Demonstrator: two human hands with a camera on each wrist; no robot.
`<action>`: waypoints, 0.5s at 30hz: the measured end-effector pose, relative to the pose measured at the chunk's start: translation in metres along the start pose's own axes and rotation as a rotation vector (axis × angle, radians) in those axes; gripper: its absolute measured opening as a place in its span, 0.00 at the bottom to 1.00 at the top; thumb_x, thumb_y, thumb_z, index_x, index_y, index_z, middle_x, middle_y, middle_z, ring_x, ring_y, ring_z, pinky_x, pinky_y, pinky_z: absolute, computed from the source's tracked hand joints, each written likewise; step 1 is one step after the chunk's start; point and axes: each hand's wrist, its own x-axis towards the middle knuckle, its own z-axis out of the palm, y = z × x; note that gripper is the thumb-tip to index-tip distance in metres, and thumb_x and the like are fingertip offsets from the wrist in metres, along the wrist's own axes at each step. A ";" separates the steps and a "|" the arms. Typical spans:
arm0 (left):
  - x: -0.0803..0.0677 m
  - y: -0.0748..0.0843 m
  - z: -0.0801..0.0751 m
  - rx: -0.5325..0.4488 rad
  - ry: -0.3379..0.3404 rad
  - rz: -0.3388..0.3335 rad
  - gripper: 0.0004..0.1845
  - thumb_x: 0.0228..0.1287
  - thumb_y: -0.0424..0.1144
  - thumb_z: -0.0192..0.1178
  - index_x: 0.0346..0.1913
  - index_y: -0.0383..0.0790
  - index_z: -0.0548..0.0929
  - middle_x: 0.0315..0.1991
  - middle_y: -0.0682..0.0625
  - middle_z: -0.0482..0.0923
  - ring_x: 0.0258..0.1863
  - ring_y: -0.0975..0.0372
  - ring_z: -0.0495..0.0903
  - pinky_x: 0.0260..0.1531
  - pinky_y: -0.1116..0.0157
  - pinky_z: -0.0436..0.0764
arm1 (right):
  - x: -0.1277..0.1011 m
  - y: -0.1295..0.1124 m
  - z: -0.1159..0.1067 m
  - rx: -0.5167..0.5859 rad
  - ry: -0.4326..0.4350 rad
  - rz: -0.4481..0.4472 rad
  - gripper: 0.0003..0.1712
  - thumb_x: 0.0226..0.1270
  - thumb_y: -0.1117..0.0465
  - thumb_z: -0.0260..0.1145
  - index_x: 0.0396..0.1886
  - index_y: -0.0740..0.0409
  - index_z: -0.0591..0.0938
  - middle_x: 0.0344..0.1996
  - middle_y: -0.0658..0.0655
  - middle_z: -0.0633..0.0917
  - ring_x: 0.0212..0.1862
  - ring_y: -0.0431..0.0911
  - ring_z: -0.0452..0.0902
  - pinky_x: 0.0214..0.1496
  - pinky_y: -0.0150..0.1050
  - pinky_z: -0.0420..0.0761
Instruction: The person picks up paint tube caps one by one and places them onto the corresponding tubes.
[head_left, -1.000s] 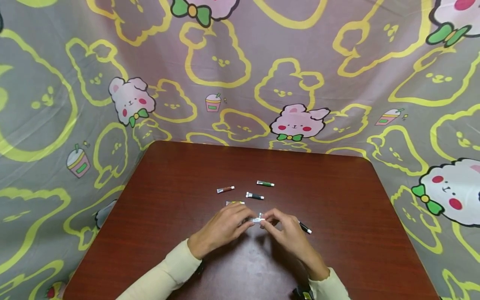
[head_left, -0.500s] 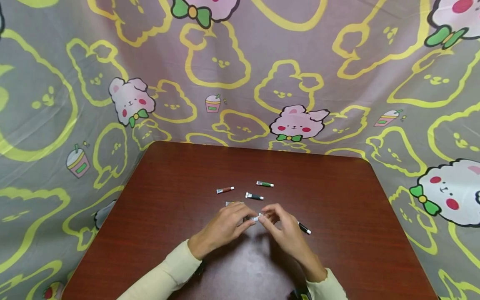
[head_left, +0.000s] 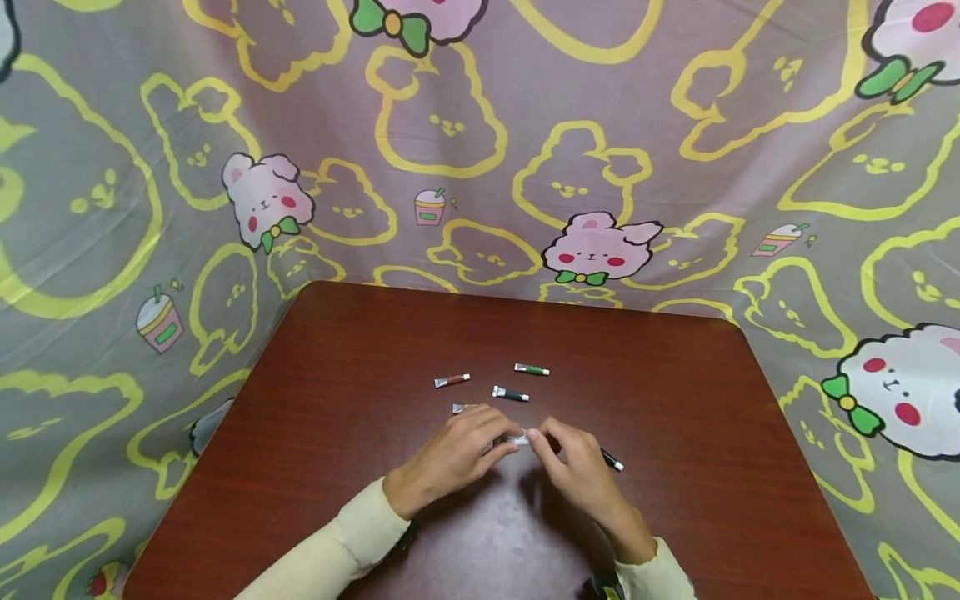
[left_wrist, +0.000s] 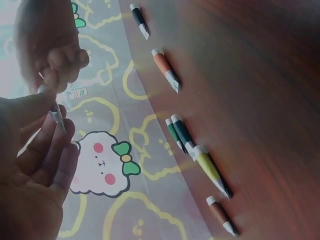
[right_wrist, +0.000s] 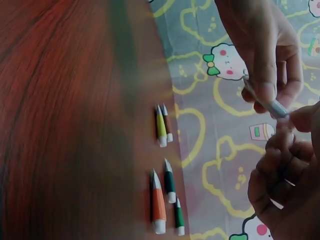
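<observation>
Both hands at lower centre: left hand (head_left: pixel 456 457) pinches small silver tube (head_left: pixel 517 438), right hand (head_left: pixel 573 463) fingertips pinch its cap end. Cap apparently not yet off. Five other tubes lie untouched on table (head_left: pixel 337 417).

The head camera looks down at the whole counter (head_left: pixel 675 400) from above. Both wrist cameras sit close, low, sideways, sharing the little tubes (left_wrist: pixel 167 71).

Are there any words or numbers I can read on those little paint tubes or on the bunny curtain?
None can be read.
Small tube pinched between the left hand and right hand: too small and blurred to read.
Tubes on the table, such as the green one: no legible print.
Bunny cloth: pictures only.
</observation>
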 end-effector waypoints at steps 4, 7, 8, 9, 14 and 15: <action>0.000 0.001 0.005 0.062 0.036 0.078 0.09 0.71 0.38 0.74 0.50 0.43 0.88 0.44 0.56 0.87 0.44 0.65 0.84 0.52 0.67 0.83 | -0.002 -0.001 0.002 -0.034 0.025 0.015 0.23 0.80 0.66 0.65 0.22 0.46 0.70 0.20 0.36 0.66 0.24 0.28 0.60 0.25 0.27 0.63; -0.001 0.001 0.007 0.086 0.045 0.103 0.10 0.68 0.37 0.76 0.48 0.43 0.87 0.43 0.56 0.87 0.43 0.65 0.84 0.50 0.67 0.83 | -0.004 -0.001 0.005 -0.030 0.016 0.050 0.24 0.81 0.66 0.64 0.22 0.47 0.69 0.20 0.35 0.64 0.24 0.27 0.58 0.25 0.27 0.61; -0.002 0.001 0.008 0.094 0.040 0.101 0.10 0.68 0.36 0.76 0.48 0.43 0.87 0.43 0.57 0.86 0.43 0.65 0.84 0.51 0.67 0.83 | -0.005 0.000 0.005 -0.022 0.004 0.071 0.24 0.81 0.66 0.64 0.21 0.47 0.69 0.20 0.35 0.63 0.23 0.28 0.58 0.25 0.27 0.60; -0.003 0.001 0.009 0.105 0.029 0.098 0.10 0.68 0.37 0.76 0.48 0.43 0.87 0.43 0.57 0.86 0.42 0.65 0.84 0.52 0.66 0.84 | -0.006 0.000 0.006 -0.014 -0.010 0.097 0.25 0.82 0.65 0.63 0.21 0.47 0.69 0.20 0.35 0.63 0.23 0.28 0.57 0.25 0.27 0.60; -0.013 -0.004 0.014 0.163 -0.042 0.047 0.09 0.71 0.40 0.74 0.48 0.44 0.87 0.42 0.56 0.86 0.44 0.64 0.85 0.59 0.60 0.84 | -0.009 0.004 0.010 0.020 -0.097 0.242 0.23 0.85 0.59 0.63 0.22 0.48 0.77 0.18 0.36 0.72 0.22 0.28 0.64 0.27 0.29 0.67; -0.016 -0.006 0.015 0.176 -0.059 0.033 0.09 0.71 0.40 0.74 0.48 0.44 0.87 0.42 0.56 0.86 0.44 0.63 0.86 0.60 0.60 0.84 | -0.009 0.007 0.011 0.015 -0.099 0.250 0.22 0.84 0.59 0.64 0.23 0.49 0.80 0.18 0.37 0.75 0.23 0.28 0.67 0.28 0.30 0.70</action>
